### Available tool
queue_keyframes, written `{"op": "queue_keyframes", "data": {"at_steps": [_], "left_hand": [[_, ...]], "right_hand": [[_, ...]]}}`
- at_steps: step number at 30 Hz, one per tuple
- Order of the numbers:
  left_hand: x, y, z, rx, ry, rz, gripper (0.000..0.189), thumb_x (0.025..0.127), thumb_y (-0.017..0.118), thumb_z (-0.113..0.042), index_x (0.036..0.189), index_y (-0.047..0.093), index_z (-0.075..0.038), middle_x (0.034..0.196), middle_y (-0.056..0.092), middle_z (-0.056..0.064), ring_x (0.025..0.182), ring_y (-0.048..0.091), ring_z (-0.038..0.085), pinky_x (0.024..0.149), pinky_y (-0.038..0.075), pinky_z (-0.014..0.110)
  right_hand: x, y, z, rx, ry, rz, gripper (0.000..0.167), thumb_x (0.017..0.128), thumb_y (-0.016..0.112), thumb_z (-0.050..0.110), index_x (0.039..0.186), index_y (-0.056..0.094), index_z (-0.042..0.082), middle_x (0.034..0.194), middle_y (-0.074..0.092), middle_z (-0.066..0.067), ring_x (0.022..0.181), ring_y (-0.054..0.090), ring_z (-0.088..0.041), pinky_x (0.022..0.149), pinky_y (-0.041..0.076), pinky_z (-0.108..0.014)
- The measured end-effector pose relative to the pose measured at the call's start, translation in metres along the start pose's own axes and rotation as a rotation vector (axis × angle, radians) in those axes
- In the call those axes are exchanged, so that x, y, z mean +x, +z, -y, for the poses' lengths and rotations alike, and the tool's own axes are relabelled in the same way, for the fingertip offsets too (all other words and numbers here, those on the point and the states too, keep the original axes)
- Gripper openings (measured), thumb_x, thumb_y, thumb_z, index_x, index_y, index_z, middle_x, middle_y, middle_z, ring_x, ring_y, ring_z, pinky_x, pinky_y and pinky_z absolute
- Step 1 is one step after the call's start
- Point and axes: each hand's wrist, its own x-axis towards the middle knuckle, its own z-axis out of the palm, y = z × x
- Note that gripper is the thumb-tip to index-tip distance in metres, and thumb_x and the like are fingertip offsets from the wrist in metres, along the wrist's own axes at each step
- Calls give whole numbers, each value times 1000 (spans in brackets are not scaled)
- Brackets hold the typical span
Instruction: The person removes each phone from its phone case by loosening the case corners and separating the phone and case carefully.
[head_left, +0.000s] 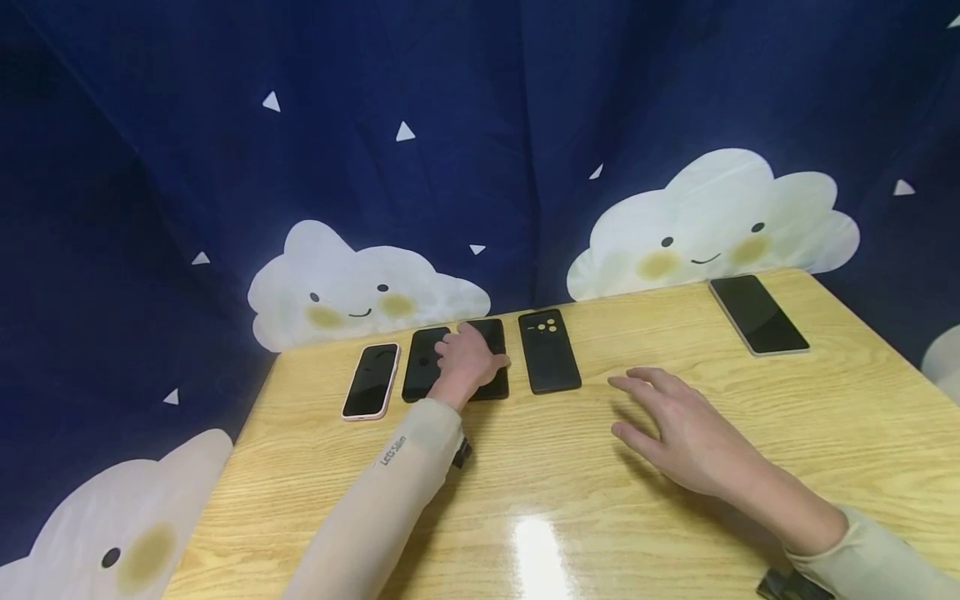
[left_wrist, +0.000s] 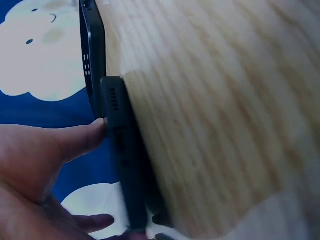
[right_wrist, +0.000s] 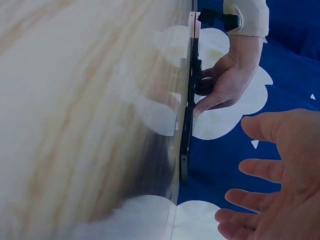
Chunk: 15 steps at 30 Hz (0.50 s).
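Note:
My left hand [head_left: 467, 360] reaches over a black phone [head_left: 492, 335] near the table's back edge. In the left wrist view the thumb presses one side edge of this phone [left_wrist: 120, 145], and fingers show at the opposite edge; its end with small slots faces that camera. Just to the left lies another dark phone [head_left: 423, 367], partly behind the fingers. On the other side is a black phone case [head_left: 551, 354] with round camera openings. My right hand [head_left: 690, 433] hovers above the table, fingers spread and holding nothing.
A phone with a pink edge [head_left: 371, 382] lies at the left of the row. Far right, a phone with a light frame [head_left: 759, 315] lies by the back edge. The wooden table [head_left: 600, 533] meets a dark blue curtain [head_left: 465, 192] with cloud prints.

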Motion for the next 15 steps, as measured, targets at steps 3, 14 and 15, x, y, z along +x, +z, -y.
{"op": "queue_keyframes", "data": {"at_steps": [3, 14, 15], "left_hand": [[1, 1, 1, -55, -9, -20, 94, 80, 88, -49, 143, 39, 2, 130, 49, 28, 119, 53, 44, 99, 50, 52], [7, -4, 13, -223, 56, 43, 81, 91, 81, -32, 146, 40, 11, 139, 55, 29, 127, 59, 41, 101, 52, 47], [8, -6, 14, -233, 63, 51, 73, 93, 79, -31, 142, 45, 12, 136, 58, 28, 124, 61, 39, 99, 54, 46]], "right_hand": [[0, 0, 0, -1, 0, -1, 54, 97, 73, 31, 146, 57, 14, 145, 55, -19, 131, 54, -44, 104, 43, -66], [-1, 1, -1, -3, 0, -7, 54, 97, 73, 33, 146, 57, 14, 144, 55, -19, 129, 55, -44, 103, 45, -65], [-1, 0, -1, -3, 1, -6, 54, 97, 73, 33, 146, 57, 14, 144, 55, -19, 129, 55, -44, 103, 44, -65]]}}
